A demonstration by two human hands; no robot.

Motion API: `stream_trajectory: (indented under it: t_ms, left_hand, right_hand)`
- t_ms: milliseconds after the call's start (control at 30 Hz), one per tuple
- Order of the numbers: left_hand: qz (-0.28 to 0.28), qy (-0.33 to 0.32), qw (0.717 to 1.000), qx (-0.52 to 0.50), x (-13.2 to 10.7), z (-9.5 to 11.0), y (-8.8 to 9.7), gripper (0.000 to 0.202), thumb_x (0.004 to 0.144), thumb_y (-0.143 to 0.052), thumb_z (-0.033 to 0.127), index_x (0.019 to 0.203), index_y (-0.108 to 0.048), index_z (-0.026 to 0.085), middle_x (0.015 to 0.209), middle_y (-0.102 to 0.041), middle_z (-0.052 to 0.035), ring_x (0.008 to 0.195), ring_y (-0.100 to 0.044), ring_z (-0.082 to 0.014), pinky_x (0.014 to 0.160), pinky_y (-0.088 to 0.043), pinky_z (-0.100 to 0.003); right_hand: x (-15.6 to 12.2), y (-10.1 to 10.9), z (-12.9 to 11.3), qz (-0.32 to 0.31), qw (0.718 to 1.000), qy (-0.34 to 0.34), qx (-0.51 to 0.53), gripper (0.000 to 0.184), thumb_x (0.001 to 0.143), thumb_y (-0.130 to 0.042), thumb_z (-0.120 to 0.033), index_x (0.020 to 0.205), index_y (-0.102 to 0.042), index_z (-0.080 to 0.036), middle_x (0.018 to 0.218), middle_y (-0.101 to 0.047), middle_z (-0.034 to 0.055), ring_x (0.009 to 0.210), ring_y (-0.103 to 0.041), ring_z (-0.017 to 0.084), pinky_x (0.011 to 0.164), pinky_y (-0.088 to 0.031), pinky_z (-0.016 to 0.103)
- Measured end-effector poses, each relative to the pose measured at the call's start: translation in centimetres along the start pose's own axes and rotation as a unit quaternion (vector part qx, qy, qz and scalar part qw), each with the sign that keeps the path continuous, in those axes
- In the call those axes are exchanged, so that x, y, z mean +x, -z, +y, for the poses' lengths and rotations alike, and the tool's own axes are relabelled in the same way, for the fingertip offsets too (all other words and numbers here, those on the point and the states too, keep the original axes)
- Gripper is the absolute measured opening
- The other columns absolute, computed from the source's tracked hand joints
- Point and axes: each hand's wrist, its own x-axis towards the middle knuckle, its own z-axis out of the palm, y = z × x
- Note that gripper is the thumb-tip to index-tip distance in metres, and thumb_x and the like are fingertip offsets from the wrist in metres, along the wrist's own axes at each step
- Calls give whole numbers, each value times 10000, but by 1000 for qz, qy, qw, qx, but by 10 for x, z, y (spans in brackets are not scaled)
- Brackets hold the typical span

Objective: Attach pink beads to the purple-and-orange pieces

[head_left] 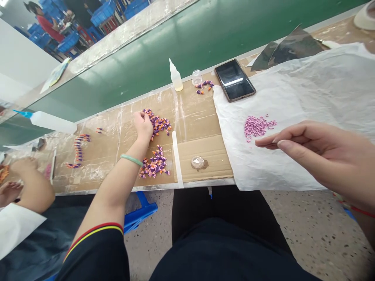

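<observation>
My left hand (143, 125), with a green bangle on the wrist, is at the edge of a pile of small purple-and-orange pieces (159, 125). Its fingers are curled together, and what they hold, if anything, is hidden. A second pile of these pieces (156, 164) lies nearer to me. On the right, my right hand (313, 150) hovers over the white cloth (295, 99), fingers stretched forward and thumb slightly apart. Just beyond its fingertips lies a scatter of tiny pink pieces (258, 127). No held object shows in it.
A small dropper bottle (176, 79), a clear round cap (197, 77) and a phone (235, 80) stand or lie along the back. A clear faceted disc (197, 162) sits near the front edge. A larger bottle (52, 121) and a co-worker's arm (38, 183) are at left.
</observation>
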Motion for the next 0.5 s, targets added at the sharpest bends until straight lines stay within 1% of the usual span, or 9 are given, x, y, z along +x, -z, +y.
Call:
stream_trajectory:
  t_ms: [167,267,367,500]
  left_hand:
    - [-19,-32,999,-14,-3,23,-28,218,900,-502,103,768,-398,242,812,-505,-26,872,-555,-219,925,-441,-378]
    - [-20,-40,999,-25,-4,32,-40,241,891,-499,82,758,-382,244,812,-509,-26,895,-567,-222,933,-438,-381]
    - [-14,-35,999,-38,-4,35,-43,241,886,-496,77,760,-377,244,815,-525,-21,910,-582,-217,935,-440,-381]
    - [4,-17,998,-57,7,35,-39,203,902,-471,96,795,-381,243,879,-559,-23,975,-600,-197,958,-436,-357]
  right_hand:
    - [-1,4,4,8,1000,-3,-3,299,829,-584,-541,847,-752,-295,932,-796,30,904,-745,303,739,-548,475]
    - [-1,6,6,11,1000,-7,7,290,826,-594,-541,850,-746,-295,930,-795,27,891,-747,304,739,-550,482]
    - [-1,7,7,15,1000,0,6,283,829,-588,-528,843,-743,-292,925,-795,31,884,-748,304,714,-552,470]
    - [-1,8,7,22,1000,11,-3,253,846,-582,-491,855,-745,-298,936,-795,28,914,-746,295,713,-556,443]
